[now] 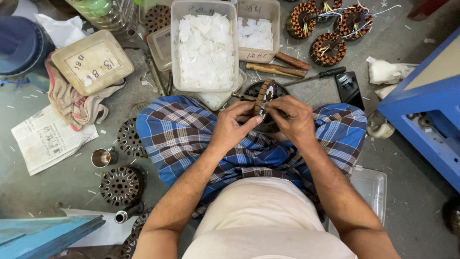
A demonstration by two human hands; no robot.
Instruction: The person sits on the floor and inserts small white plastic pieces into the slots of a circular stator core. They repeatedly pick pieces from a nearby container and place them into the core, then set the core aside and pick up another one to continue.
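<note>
Nearest the lens, a pale shirt (261, 216) and a blue checked cloth (182, 134) over crossed legs are seen, the person being seated on the floor (57, 192). Above the lap, a stator core (263, 98) is held on edge between both hands. The left hand (232, 127) is closed on the core's near side, its fingers (249, 122) pinched against the rim. The right hand (293, 117) is closed on the other side, fingers curled over the top; white slips are seen in the core's slots. A second dark core (278, 89) lies just behind, partly hidden by the hands.

Directly beyond the hands, a tub (205, 48) filled with white paper pieces is placed, and a smaller tub (258, 29) with fewer pieces stands beside it on the right. Two wooden sticks (280, 70) and a screwdriver (316, 76) lie right of the tubs, with a dark phone (348, 88) near them. Three wound coils (328, 48) are grouped at the far right. A lidded box (92, 61) rests on a rag (72, 103) at the left, above a newspaper (45, 139). Bare cores (120, 184) and a steel cup (101, 157) lie left of the knee. A blue bench (426, 105) closes off the right side.
</note>
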